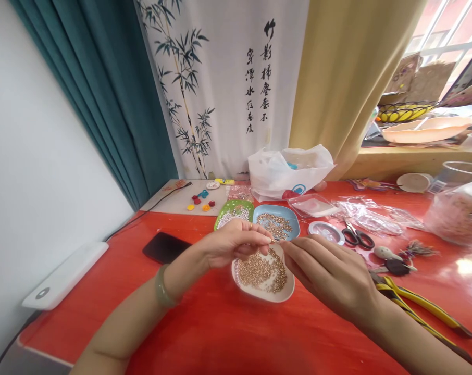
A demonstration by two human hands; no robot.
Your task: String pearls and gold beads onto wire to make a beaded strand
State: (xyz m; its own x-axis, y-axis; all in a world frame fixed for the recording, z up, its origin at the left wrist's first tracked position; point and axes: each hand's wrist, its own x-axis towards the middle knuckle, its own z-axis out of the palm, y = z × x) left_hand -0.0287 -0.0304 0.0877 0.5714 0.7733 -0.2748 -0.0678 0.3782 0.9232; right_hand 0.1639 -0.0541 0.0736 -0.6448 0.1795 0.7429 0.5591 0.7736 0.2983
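Above the trays, my left hand [239, 242] pinches a small gold bead [273, 241] between thumb and forefinger. Just to its right, my right hand [330, 271] has its fingertips pressed together, almost touching the bead. Something thin, perhaps thread, shows at the right fingertips, but it is too fine to name. Below both hands is a white tray [264, 298] of gold beads, its upper part hidden by the left hand. Behind it are a blue tray [297, 214] with gold beads and a green tray [250, 205] with white beads.
To the right lie a spool [326, 232], scissors [358, 237], keys [397, 266], yellow-handled pliers [419, 302] and plastic packets [363, 216]. A white plastic bag [290, 172] stands behind. A black phone [165, 248] and a white power strip [66, 275] lie left on the red table [197, 328].
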